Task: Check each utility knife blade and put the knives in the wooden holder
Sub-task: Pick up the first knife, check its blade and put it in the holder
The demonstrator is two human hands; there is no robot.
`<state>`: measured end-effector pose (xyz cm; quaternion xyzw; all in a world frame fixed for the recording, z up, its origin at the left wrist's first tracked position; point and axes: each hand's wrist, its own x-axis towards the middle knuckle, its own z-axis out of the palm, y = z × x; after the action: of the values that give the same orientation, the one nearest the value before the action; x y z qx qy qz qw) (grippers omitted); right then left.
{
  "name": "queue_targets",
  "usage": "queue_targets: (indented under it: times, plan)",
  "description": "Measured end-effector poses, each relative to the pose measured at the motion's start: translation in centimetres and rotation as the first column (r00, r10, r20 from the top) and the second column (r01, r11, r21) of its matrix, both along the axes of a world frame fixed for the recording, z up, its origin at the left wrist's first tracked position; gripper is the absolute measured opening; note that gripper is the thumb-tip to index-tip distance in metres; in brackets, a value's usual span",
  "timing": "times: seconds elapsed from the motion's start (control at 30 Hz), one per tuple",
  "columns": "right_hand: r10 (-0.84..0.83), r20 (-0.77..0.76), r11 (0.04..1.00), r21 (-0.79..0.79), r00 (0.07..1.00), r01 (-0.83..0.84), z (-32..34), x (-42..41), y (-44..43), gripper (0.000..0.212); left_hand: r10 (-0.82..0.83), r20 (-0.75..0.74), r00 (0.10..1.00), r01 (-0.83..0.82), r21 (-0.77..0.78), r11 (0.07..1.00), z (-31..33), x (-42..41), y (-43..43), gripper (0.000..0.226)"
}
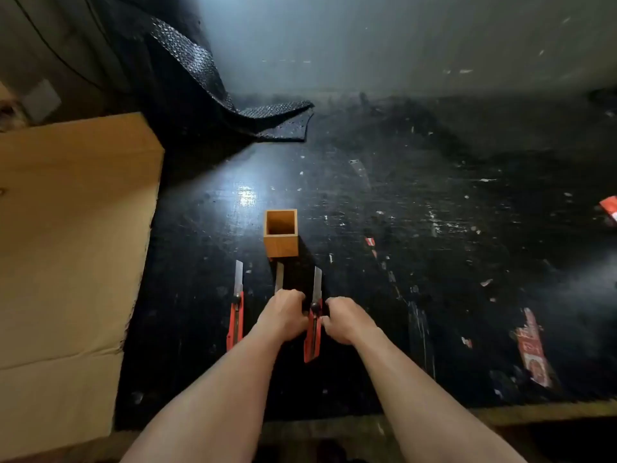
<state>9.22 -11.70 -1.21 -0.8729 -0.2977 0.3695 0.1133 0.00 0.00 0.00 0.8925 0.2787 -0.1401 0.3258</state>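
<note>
- Black, scuffed tabletop (434, 228) stretches wide and bare beyond our hands and off to our right, flecked with white scratches and red paper scraps; its near edge runs just under our forearms.
- Left of our left hand, a large, flat, tan cardboard box (66, 245) closes off that side; far ahead on the left, a black textured mat (260, 118) curls up against the pale wall.
- Straight ahead of our hands stands the wooden holder (281, 232), a small square box, open-topped and upright, with nothing visible inside.
- Our left hand (283, 315) is curled over the middle knife (279, 279); only its grey blade shows, pointing at the holder.
- Our right hand (344, 318) pinches narrowly at the right knife (313, 325), red-handled, with a black knob and extended blade, lying between both hands.
- A third red knife (236, 309) lies untouched just left of our left hand, blade out, parallel to the others.
</note>
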Motion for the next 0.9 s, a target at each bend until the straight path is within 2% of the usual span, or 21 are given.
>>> queue_targets:
  times: [0.07, 0.2, 0.3, 0.5, 0.63, 0.9]
  plan:
    - [-0.040, 0.015, 0.999, 0.030, 0.999, 0.039, -0.8, -0.3, -0.3, 0.024, 0.052, -0.012, 0.999, -0.052, -0.007, 0.999, -1.0, -0.2, -0.4, 0.009]
    - [-0.227, -0.168, 0.957, 0.143, 0.959, 0.251, -2.0, -1.7, -1.1, 0.028, 0.179, -0.028, 0.983, -0.181, -0.104, 0.978, -3.0, -0.5, -1.7, 0.009]
    - [-0.306, -0.225, 0.922, 0.174, 0.925, 0.347, -2.6, -1.9, -1.4, 0.034, 0.294, 0.009, 0.956, -0.289, -0.162, 0.944, -3.6, -0.3, -2.7, 0.019]
    - [-0.377, -0.301, 0.862, 0.232, 0.876, 0.450, -2.0, -0.6, -2.0, 0.029, 0.455, 0.077, 0.887, -0.410, -0.323, 0.853, -3.2, 0.4, -2.6, 0.034]
    - [-0.387, -0.319, 0.797, 0.357, 0.865, 0.488, -0.3, 0.9, -1.2, 0.029, 0.509, 0.144, 0.849, -0.403, -0.446, 0.799, -1.0, 1.6, -1.5, 0.032]
    - [-0.288, -0.357, 0.663, 0.596, 0.889, 0.454, 6.7, 4.6, 2.4, 0.029, 0.575, 0.263, 0.775, -0.309, -0.636, 0.707, 5.5, 4.1, 3.7, 0.030]
